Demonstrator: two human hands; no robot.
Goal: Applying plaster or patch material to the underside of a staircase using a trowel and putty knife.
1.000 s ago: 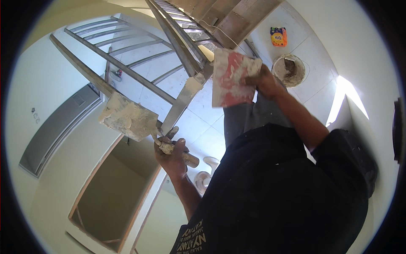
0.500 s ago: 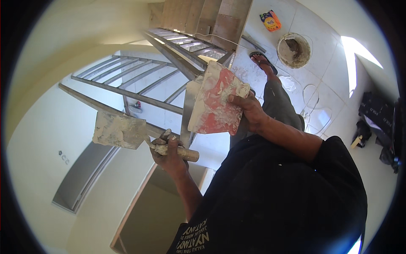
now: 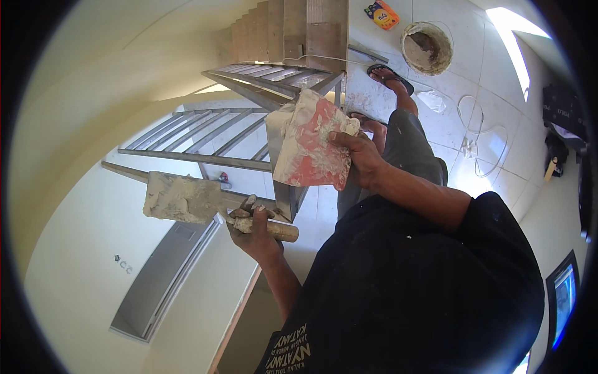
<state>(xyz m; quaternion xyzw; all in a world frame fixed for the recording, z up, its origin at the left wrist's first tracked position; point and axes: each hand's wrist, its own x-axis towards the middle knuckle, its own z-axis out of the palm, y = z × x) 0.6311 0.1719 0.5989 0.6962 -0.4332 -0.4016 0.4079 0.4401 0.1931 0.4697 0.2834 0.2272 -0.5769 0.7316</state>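
Observation:
My left hand (image 3: 256, 232) is closed around the wooden handle of a trowel (image 3: 180, 198). Greyish-white plaster smears the trowel's flat rectangular blade, which points to the left. Higher up and to the right, my right hand (image 3: 362, 154) grips a flat red board (image 3: 321, 146) by its edge, thumb on top. Thick white plaster coats much of that board, heaviest along its far and left edges. The fingers under the board are hidden. Board and blade are held apart, the board nearer the middle of the view.
Metal railings (image 3: 199, 157) run behind the tools, beside brown stair steps (image 3: 293, 31). On the tiled floor (image 3: 498, 124) stand a plaster-crusted bucket (image 3: 427, 48) and an orange packet (image 3: 382, 15). A pale cable (image 3: 478, 132) loops there. Dark bags (image 3: 564, 112) and a lit screen (image 3: 564, 296) are at the right.
The whole view has swung, shifting the railing, bucket and packet, and bringing the lit screen in at lower right. My hands keep the same grips on trowel and board.

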